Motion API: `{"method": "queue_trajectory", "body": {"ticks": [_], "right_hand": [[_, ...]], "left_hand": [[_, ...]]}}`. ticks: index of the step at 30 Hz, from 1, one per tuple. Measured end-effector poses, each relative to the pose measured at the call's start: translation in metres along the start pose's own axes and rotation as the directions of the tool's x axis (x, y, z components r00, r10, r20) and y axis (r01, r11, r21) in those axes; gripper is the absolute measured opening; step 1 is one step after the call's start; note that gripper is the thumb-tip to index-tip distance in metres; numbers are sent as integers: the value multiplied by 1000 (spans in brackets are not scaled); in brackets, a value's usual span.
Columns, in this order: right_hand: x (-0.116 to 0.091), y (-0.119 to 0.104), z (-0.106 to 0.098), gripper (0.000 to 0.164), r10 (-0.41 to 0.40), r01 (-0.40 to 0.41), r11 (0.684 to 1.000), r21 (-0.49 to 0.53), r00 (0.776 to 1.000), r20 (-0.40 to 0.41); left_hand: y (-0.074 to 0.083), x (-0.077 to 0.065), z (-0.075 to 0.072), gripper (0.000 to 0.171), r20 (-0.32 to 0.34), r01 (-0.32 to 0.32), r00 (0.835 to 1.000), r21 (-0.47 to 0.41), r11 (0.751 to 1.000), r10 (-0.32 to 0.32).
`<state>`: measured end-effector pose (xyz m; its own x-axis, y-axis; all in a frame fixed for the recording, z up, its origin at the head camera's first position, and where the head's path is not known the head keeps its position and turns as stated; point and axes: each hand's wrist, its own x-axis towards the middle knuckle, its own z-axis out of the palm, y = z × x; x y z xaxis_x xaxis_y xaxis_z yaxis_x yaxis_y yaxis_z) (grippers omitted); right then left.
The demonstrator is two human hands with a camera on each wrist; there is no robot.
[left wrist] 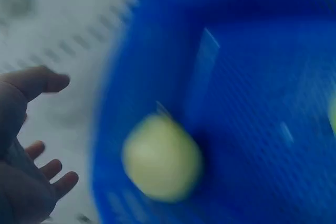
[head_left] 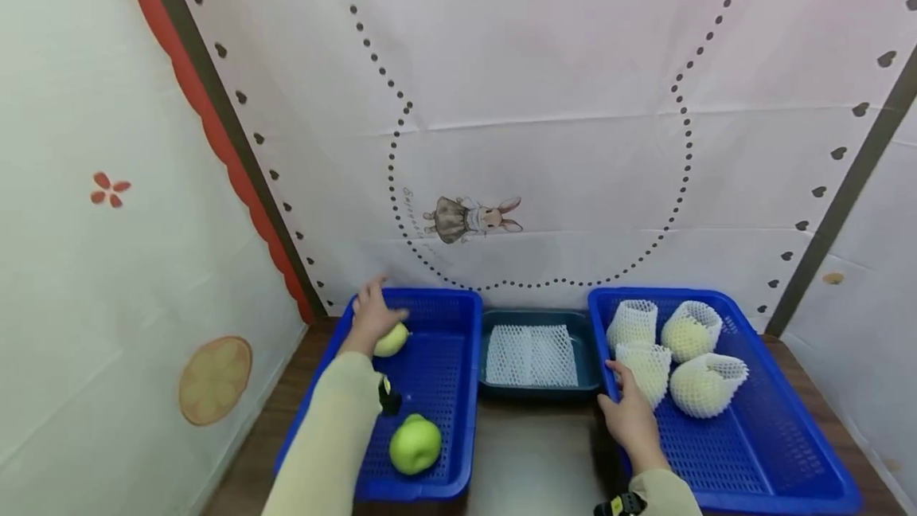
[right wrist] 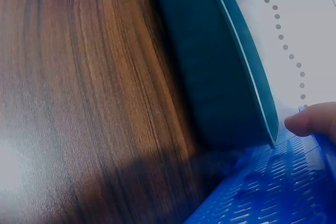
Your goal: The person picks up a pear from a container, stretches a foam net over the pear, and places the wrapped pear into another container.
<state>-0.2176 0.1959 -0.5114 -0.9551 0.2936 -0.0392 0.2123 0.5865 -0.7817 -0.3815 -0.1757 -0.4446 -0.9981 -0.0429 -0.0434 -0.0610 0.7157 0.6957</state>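
In the head view my left hand (head_left: pixel 372 318) hovers with spread fingers over the far left corner of the left blue basket (head_left: pixel 478 388). Just beside it lies a pale yellow round fruit (head_left: pixel 391 339), blurred but with a thin stem in the left wrist view (left wrist: pixel 161 158); hand and fruit stand apart there. A green fruit (head_left: pixel 415 446) sits at that basket's near end. My right hand (head_left: pixel 634 422) rests at the left rim of the right blue basket (head_left: pixel 809 436), beside several fruits in white foam nets (head_left: pixel 643 369). Its fingers look extended; most are hidden in the right wrist view.
Between the baskets stands a dark green tray (head_left: pixel 494 387) holding flat white foam nets (head_left: pixel 532 355). The wooden table (right wrist: pixel 79 98) shows in front of it, with a shiny patch. A printed white cloth (head_left: pixel 544 166) hangs behind the baskets.
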Motion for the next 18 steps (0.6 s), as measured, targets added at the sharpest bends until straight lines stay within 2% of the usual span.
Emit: {"method": "queue_trajectory", "body": {"ticks": [2,4,8,10,14,18], "right_hand": [[-1,5,-3,53,-2,2,1000,-20,1000,-1],[-1,8,-3,53,-9,9,1000,-24,1000,-4],[1,8,0,54,13,-13,1000,-18,1000,3],[0,7,1,55,28,-28,999,-22,1000,10],[0,7,-1,57,35,-35,999,-34,999,9],[1,7,-2,57,38,-38,999,-35,999,5]], "left_hand": [[-21,2,13,86,42,28,999,136,990,-34],[-33,-1,19,88,87,13,996,241,970,-35],[-52,-3,22,88,148,-24,988,373,928,-34],[-57,-6,22,87,157,-26,987,393,919,-39],[-58,-10,23,81,170,-9,983,405,914,-66],[-54,-17,26,83,230,27,965,393,919,-127]]}}
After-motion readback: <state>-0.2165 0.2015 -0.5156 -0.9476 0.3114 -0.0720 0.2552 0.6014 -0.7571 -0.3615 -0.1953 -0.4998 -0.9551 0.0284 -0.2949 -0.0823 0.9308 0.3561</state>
